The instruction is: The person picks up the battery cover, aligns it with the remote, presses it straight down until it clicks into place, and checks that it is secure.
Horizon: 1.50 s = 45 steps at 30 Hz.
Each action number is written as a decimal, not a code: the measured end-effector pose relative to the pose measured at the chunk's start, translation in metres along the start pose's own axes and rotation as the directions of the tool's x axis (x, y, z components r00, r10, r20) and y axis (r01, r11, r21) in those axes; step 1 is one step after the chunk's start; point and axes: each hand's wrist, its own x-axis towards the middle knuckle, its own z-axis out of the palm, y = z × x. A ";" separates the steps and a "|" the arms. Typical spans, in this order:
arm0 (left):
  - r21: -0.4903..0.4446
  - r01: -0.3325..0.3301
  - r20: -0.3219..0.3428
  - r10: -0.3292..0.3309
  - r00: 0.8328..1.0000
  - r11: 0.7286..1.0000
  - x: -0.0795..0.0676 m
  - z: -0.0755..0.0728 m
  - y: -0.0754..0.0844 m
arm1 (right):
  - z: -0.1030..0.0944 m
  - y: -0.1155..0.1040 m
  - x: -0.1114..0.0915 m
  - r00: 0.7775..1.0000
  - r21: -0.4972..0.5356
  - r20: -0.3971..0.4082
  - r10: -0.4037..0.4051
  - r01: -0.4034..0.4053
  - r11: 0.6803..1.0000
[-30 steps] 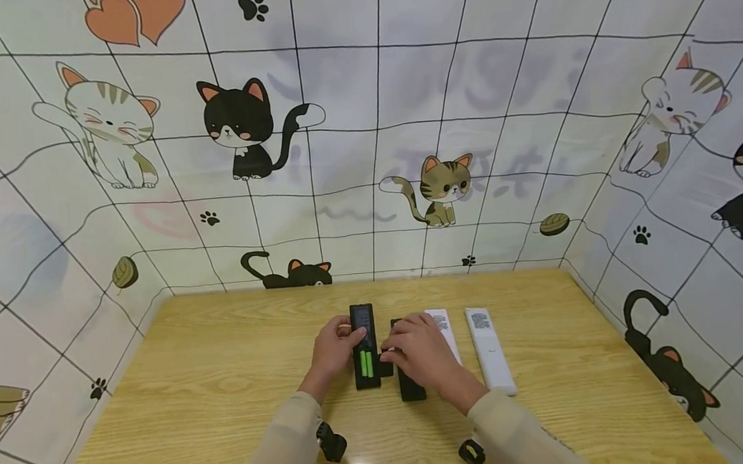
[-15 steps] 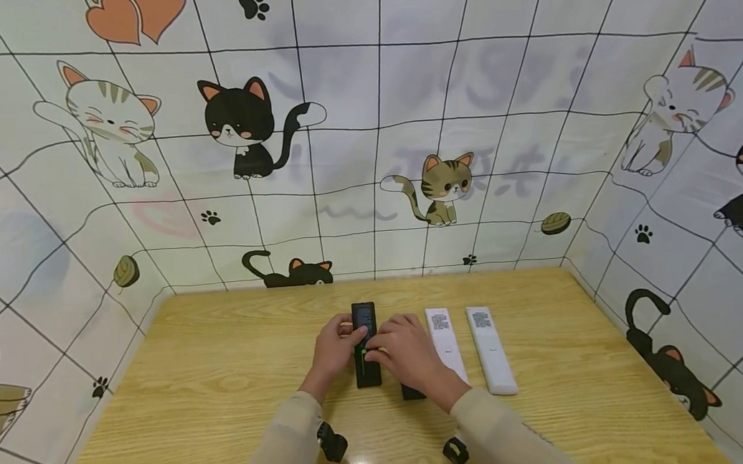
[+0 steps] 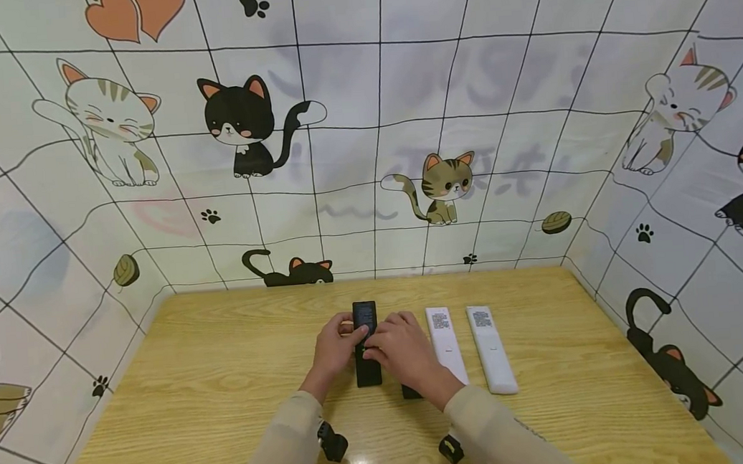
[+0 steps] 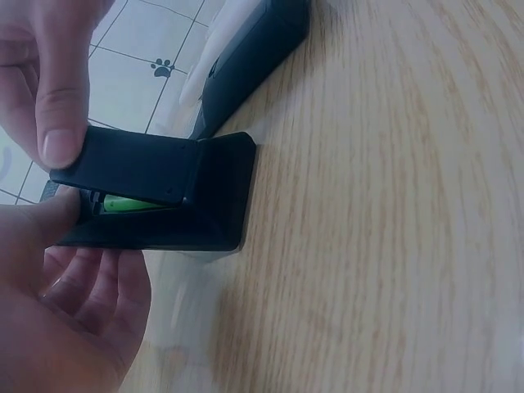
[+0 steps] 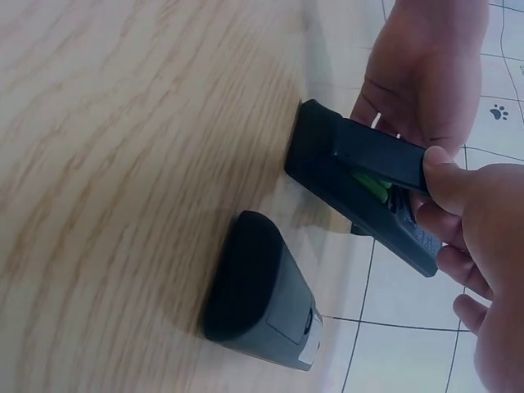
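Observation:
A black remote control (image 3: 364, 314) lies back side up, and my left hand (image 3: 333, 351) grips it by its sides. My right hand (image 3: 407, 348) pinches the far end of its black battery cover (image 4: 131, 162). One end of the cover meets the lower end of the remote. The other end is tilted up, leaving a gap. Through that gap a green battery (image 4: 131, 203) shows in the left wrist view; the right wrist view also shows green battery surface under the cover. Beside it, a second black remote (image 5: 254, 299) is partly hidden under my right hand in the head view.
Two white remotes (image 3: 444, 331) lie on the wooden table (image 3: 227, 386), right of the black ones; the outer white remote (image 3: 492, 349) is fully visible. A cat-print sheet (image 3: 353, 154) stands behind the table. Each wrist wears a small black device (image 3: 331, 442).
My right hand has moved left, bringing the battery cover from beside the remote to over its battery compartment. The green batteries are now covered in the head view. My left hand stays put.

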 end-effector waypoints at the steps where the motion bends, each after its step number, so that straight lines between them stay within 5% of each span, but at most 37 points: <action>1: 0.000 0.003 0.000 -0.003 1.000 1.000 0.000 0.000 0.000 | 0.001 0.000 0.000 1.000 -0.006 0.002 0.002 -0.002 1.000; 11: 0.011 0.012 -0.008 -0.012 1.000 1.000 -0.002 0.000 0.001 | 0.009 -0.001 0.000 0.999 -0.037 -0.053 0.014 -0.016 0.999; 45: 0.015 0.017 -0.020 -0.017 1.000 1.000 -0.003 0.000 -0.002 | 0.020 -0.001 0.000 0.995 -0.013 -0.053 0.087 -0.088 0.996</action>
